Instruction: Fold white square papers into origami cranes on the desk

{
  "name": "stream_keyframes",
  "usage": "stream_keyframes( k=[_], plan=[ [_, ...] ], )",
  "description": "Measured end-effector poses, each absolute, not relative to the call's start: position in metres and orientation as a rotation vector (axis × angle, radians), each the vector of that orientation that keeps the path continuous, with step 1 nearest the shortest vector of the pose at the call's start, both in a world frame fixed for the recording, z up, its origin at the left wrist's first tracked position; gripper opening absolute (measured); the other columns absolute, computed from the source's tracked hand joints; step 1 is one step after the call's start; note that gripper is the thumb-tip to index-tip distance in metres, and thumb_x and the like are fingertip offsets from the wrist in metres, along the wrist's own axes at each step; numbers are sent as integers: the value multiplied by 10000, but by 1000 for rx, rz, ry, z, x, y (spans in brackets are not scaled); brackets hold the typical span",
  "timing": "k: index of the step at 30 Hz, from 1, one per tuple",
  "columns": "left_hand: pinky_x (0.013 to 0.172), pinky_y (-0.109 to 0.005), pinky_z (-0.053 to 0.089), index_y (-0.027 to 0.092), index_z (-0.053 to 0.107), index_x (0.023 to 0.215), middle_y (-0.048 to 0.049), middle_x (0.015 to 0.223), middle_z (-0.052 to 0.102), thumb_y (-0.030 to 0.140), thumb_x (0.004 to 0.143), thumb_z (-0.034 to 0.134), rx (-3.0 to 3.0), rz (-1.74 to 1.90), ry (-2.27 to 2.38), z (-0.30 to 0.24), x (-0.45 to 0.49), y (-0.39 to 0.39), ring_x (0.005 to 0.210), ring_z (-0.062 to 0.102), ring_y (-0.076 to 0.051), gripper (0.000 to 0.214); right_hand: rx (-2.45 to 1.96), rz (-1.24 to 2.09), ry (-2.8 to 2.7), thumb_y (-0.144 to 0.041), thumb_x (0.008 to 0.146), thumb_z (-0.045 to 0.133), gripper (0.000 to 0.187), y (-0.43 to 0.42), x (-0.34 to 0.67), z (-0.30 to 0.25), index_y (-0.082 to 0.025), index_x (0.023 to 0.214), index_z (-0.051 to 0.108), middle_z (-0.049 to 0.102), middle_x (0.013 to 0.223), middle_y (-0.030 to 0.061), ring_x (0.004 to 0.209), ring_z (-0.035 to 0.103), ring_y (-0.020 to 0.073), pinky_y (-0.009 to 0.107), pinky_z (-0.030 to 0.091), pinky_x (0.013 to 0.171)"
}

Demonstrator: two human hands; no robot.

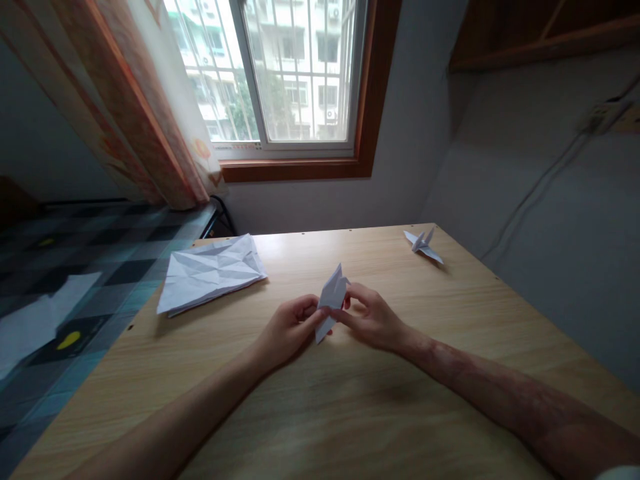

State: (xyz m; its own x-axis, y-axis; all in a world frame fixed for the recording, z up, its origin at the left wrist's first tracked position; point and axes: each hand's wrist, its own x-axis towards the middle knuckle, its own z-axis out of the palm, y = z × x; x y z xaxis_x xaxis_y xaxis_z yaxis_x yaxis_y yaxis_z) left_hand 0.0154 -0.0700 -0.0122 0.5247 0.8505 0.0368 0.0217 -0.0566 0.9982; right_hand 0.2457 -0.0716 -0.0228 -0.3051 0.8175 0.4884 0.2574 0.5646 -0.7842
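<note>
A small piece of folded white paper [332, 293] is held up over the middle of the table, its pointed tip upward and another point below. My left hand [295, 327] pinches its lower left side, thumb on the near face. From the right, my right hand [373, 313] grips the same paper, thumb across its middle and the other fingers curled behind it. A narrow folded flap sticks out at the paper's upper right. The fingers behind the paper are partly hidden.
A stack of creased white sheets [215, 270] lies at the table's [310, 413] back left. A finished paper crane [423, 245] rests near the back right corner. Left of the table is a bed with a checked cover [100, 233] and more paper [45, 320] on it.
</note>
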Motion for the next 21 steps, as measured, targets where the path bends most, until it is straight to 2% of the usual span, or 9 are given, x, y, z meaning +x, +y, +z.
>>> stream_keyframes(
  k=[4,8,10,14,17,21],
  plan=[
    [730,-269,523,152,775,1044,-62,927,783,559,1028,720,1584,815,816,-8,15,-71,823,703,-196,411,-835,858,-1814,-433,1055,736,306,-73,246,-23,-222,858,635,696,891,28,850,630,200,332,512,790],
    [743,-255,491,153,775,995,-42,907,758,515,1071,663,1747,859,830,-4,14,-72,823,658,-174,387,-832,800,-1784,-394,1029,774,296,-76,247,-26,-228,852,603,677,859,11,837,643,197,344,525,814],
    [719,-247,477,153,766,990,-30,872,741,503,1079,657,1764,858,830,-4,14,-73,795,642,-164,377,-838,724,-1744,-364,992,824,226,-76,247,-29,-235,984,639,670,874,-5,829,651,195,358,532,837],
    [764,-264,525,160,763,1072,-59,953,793,508,1085,653,1689,815,794,-4,15,-73,876,715,-200,365,-802,595,-1664,-321,927,895,474,-75,246,-34,-274,1304,612,678,1060,12,838,653,187,384,560,854],
    [775,-277,548,166,760,1111,-79,1014,818,516,1080,663,1642,814,770,-6,16,-73,905,746,-217,364,-756,553,-1650,-302,929,890,516,-74,246,-36,-300,1351,593,662,1198,43,845,642,184,401,580,855],
    [759,-288,558,168,753,1104,-91,1040,819,528,1077,662,1635,815,776,-7,15,-73,875,742,-215,372,-751,542,-1636,-289,930,883,540,-74,247,-35,-306,1377,581,650,1220,55,869,631,196,416,588,865]
  ],
)
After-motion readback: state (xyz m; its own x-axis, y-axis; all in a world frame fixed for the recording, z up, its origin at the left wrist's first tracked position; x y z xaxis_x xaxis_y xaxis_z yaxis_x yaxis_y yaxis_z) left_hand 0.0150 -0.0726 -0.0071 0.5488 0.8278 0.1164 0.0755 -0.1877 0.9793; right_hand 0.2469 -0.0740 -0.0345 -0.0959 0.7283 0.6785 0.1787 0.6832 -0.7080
